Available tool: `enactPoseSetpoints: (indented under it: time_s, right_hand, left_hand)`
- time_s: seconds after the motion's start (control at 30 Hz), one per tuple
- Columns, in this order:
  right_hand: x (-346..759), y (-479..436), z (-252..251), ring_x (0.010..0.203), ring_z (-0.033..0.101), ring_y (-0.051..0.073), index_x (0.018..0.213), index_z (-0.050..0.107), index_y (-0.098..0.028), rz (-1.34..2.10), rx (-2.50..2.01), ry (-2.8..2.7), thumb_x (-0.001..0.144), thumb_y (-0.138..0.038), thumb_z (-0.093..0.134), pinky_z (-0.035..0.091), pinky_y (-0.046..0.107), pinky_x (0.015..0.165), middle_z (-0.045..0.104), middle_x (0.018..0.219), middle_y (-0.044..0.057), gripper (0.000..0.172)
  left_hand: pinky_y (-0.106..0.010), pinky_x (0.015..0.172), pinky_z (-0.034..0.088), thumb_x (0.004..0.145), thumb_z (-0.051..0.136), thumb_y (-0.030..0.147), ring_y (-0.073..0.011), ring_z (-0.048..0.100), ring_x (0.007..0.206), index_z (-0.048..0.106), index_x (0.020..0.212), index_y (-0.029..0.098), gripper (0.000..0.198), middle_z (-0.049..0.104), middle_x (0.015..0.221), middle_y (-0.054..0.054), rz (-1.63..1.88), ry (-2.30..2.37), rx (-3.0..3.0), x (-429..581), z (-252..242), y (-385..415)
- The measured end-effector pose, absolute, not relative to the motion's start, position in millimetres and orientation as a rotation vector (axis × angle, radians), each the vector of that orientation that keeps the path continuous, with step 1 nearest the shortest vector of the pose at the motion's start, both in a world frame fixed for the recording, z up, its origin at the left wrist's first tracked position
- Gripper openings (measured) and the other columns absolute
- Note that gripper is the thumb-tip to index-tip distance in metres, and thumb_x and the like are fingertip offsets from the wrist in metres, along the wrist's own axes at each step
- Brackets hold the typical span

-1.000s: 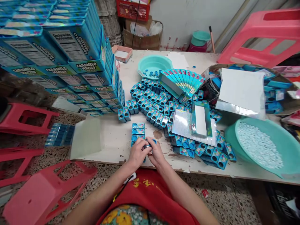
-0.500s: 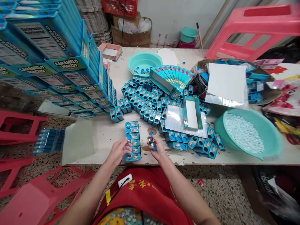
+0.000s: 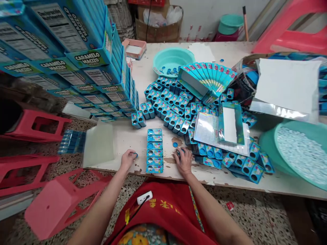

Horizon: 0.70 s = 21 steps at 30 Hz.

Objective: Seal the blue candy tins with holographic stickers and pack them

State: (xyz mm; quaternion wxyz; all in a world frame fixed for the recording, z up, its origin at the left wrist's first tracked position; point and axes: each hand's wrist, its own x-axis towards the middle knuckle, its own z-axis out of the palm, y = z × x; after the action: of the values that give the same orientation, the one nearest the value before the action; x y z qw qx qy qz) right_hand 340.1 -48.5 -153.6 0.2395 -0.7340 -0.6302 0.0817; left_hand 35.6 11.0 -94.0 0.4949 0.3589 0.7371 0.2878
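Observation:
A short column of small blue candy boxes (image 3: 154, 150) lies flat on the white table (image 3: 127, 141), between my two hands. My left hand (image 3: 128, 159) rests on the table left of the column, its fingers curled around a small blue cap (image 3: 135, 155). My right hand (image 3: 183, 160) lies right of the column, fingers bent over a small dark box that is mostly hidden. A loose blue cap (image 3: 175, 144) sits just ahead of that hand. A large heap of the same blue boxes (image 3: 176, 109) spreads behind.
A tall stack of blue "Caramelo Macizo" cartons (image 3: 76, 64) stands at the left. A teal basin of white candies (image 3: 301, 153) sits right, a smaller teal basin (image 3: 173, 61) at the back. Fanned flat cartons (image 3: 209, 80), a holographic sheet (image 3: 212, 131), red stools (image 3: 58, 200) on the floor.
My hands have parted from working one box together at the column's near end; each now rests low on the table on its own side of the column.

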Motion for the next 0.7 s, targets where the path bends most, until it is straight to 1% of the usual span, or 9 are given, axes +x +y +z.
enactPoseSetpoints:
  time_s: [0.07, 0.17, 0.27, 0.37, 0.43, 0.47, 0.53, 0.63, 0.7]
  right_hand:
    - [344, -48, -154, 0.113, 0.042, 0.028, 0.124, 0.05, -0.02, 0.219, -1.967, -1.701, 0.087, -0.041, 0.05, 0.036, 0.046, 0.093, 0.05, 0.12, 0.015, 0.042]
    - [345, -49, -154, 0.115, 0.04, 0.029, 0.128, 0.044, -0.018, 0.201, -1.94, -1.676, 0.087, -0.044, 0.049, 0.034, 0.048, 0.095, 0.047, 0.123, 0.016, 0.049]
    - [342, -52, -152, 0.117, 0.039, 0.03, 0.128, 0.045, -0.019, 0.187, -1.972, -1.668, 0.088, -0.043, 0.048, 0.033, 0.049, 0.096, 0.044, 0.126, 0.017, 0.047]
    - [337, -52, -145, 0.118, 0.038, 0.03, 0.125, 0.048, -0.019, 0.184, -2.014, -1.643, 0.088, -0.044, 0.047, 0.033, 0.05, 0.095, 0.042, 0.128, 0.017, 0.045]
    - [334, -51, -133, 0.119, 0.038, 0.031, 0.122, 0.051, -0.019, 0.193, -2.009, -1.632, 0.087, -0.043, 0.048, 0.033, 0.05, 0.095, 0.043, 0.128, 0.017, 0.042]
    - [333, -50, -125, 0.12, 0.037, 0.031, 0.12, 0.053, -0.019, 0.199, -1.995, -1.618, 0.087, -0.042, 0.049, 0.032, 0.05, 0.096, 0.044, 0.128, 0.016, 0.04]
    - [330, -47, -105, 0.119, 0.039, 0.029, 0.116, 0.055, -0.02, 0.248, -1.928, -1.571, 0.087, -0.039, 0.05, 0.032, 0.049, 0.097, 0.048, 0.124, 0.015, 0.035]
    - [324, -43, -71, 0.111, 0.047, 0.024, 0.111, 0.057, -0.021, 0.437, -1.783, -1.434, 0.089, -0.035, 0.048, 0.036, 0.044, 0.096, 0.055, 0.112, 0.011, 0.027]
    - [317, -40, -53, 0.106, 0.05, 0.022, 0.108, 0.057, -0.022, 0.578, -1.719, -1.323, 0.089, -0.034, 0.047, 0.039, 0.041, 0.094, 0.057, 0.106, 0.009, 0.025]
  left_hand:
    - [-0.026, 0.058, 0.046, 0.055, 0.066, 0.03, -0.0126, 0.054, 0.059, 0.058, 0.077, 0.016, 0.027, 0.053, 0.062, 0.002, 0.701, 1.721, 0.804, 31, -87, 10]
    - [-0.028, 0.063, 0.049, 0.054, 0.07, 0.032, -0.013, 0.058, 0.063, 0.059, 0.08, 0.015, 0.033, 0.059, 0.068, -0.001, 0.703, 1.633, 0.752, 27, -77, 9]
    - [-0.025, 0.059, 0.046, 0.058, 0.068, 0.032, -0.0137, 0.058, 0.063, 0.06, 0.077, 0.016, 0.026, 0.059, 0.066, -0.001, 0.557, 1.705, 0.879, 23, -76, 13]
    - [-0.021, 0.054, 0.039, 0.056, 0.066, 0.021, -0.0127, 0.053, 0.059, 0.057, 0.064, 0.018, 0.012, 0.053, 0.057, 0.003, 0.426, 1.851, 1.044, 18, -79, 18]
    - [-0.02, 0.053, 0.036, 0.053, 0.065, 0.014, -0.0114, 0.049, 0.057, 0.054, 0.058, 0.018, 0.013, 0.049, 0.053, 0.004, 0.413, 1.876, 1.067, 15, -77, 20]
    - [-0.02, 0.052, 0.035, 0.054, 0.064, 0.015, -0.0107, 0.048, 0.055, 0.053, 0.058, 0.018, 0.013, 0.048, 0.052, 0.005, 0.409, 1.874, 1.067, 15, -73, 20]
    - [-0.021, 0.049, 0.036, 0.056, 0.065, 0.022, -0.0097, 0.047, 0.05, 0.053, 0.064, 0.018, 0.015, 0.047, 0.054, 0.006, 0.458, 1.819, 1.02, 19, -61, 21]
    - [-0.022, 0.048, 0.039, 0.058, 0.067, 0.032, -0.0088, 0.049, 0.048, 0.053, 0.078, 0.018, 0.028, 0.05, 0.062, 0.006, 0.575, 1.624, 0.923, 40, -37, 23]
    - [-0.021, 0.045, 0.038, 0.057, 0.069, 0.032, -0.0073, 0.048, 0.046, 0.052, 0.082, 0.018, 0.033, 0.05, 0.064, 0.007, 0.561, 1.538, 0.925, 62, -27, 26]
